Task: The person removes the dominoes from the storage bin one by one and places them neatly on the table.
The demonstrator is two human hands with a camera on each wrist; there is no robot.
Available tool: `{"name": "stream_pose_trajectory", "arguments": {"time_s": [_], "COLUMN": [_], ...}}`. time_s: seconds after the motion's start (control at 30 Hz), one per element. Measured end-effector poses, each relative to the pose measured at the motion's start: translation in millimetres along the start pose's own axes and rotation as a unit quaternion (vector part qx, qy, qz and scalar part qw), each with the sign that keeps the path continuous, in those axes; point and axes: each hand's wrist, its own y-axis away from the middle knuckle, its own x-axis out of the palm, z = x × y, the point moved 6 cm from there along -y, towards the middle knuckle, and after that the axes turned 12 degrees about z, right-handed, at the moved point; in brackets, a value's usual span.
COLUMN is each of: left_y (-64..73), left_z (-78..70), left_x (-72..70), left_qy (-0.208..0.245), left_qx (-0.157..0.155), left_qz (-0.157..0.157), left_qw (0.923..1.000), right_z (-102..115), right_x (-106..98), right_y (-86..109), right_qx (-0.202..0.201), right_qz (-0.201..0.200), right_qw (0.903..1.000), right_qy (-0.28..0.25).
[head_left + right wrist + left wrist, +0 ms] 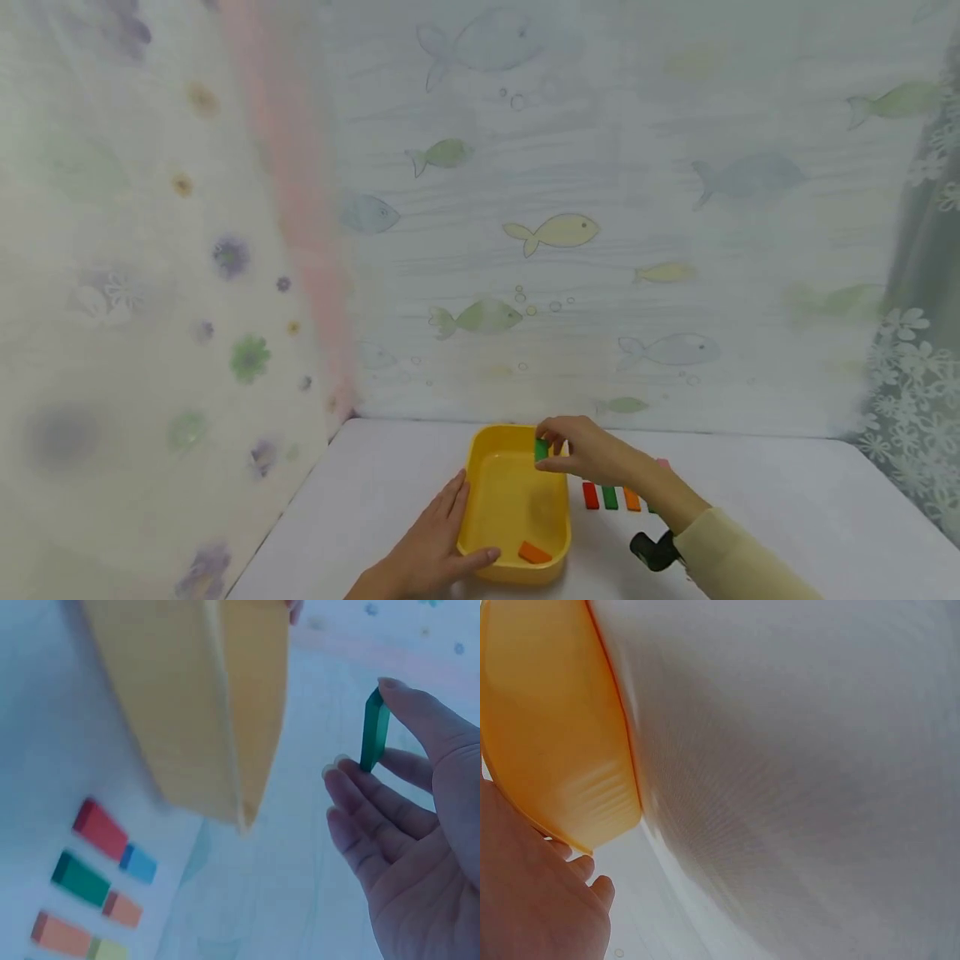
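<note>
A yellow plastic bin sits on the white table, and an orange block lies inside at its near end. My left hand rests against the bin's near left corner, fingers extended along the left side and thumb across the near rim. In the left wrist view, that hand's fingertips show at the bin's rim. Above the bin's far right part, my right hand pinches a green block between thumb and fingers. The right wrist view shows this green block upright, with the other fingers spread below.
Right of the bin, a red block, a green block and an orange block stand in a row. More colored blocks are partly hidden by my right forearm. A black object lies nearer. Patterned curtains hang behind the table.
</note>
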Motion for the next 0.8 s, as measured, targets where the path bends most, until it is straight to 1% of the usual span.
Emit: {"name": "stream_pose_trajectory", "arguments": {"time_s": [0.07,0.23,0.33,0.43,0.67,0.73,0.8], "left_y": [-0.4,-0.5,-0.8,-1.2,0.1,0.2,-0.1], "left_z": [0.2,0.1,0.0,0.0,0.9,1.3,1.5], "left_x": [0.5,0.4,0.6,0.1,0.4,1.2,1.7], "left_qy": [0.005,0.008,0.011,0.014,0.029,0.031,0.032], "left_qx": [-0.003,-0.001,0.0,0.002,0.0,0.0,0.0], "left_qz": [0.002,-0.002,-0.001,-0.001,0.004,0.005,0.005], "left_qw": [1.0,1.0,0.9999,0.9999,0.9996,0.9995,0.9995], "right_z": [-6,-25,-36,-47,-68,-73,-78], "right_x": [-3,-10,-14,-16,-16,-15,-13], "right_y": [14.5,47.7,64.8,79.3,111.2,118.9,125.2], "right_qx": [0.004,0.022,0.045,0.057,0.038,0.038,0.049], "right_qz": [-0.003,-0.018,-0.025,-0.03,-0.036,-0.035,-0.03], "right_qw": [1.0,0.9995,0.9985,0.9978,0.9986,0.9986,0.9983], "right_qy": [-0.002,0.011,0.016,0.013,0.008,0.006,0.006]}}
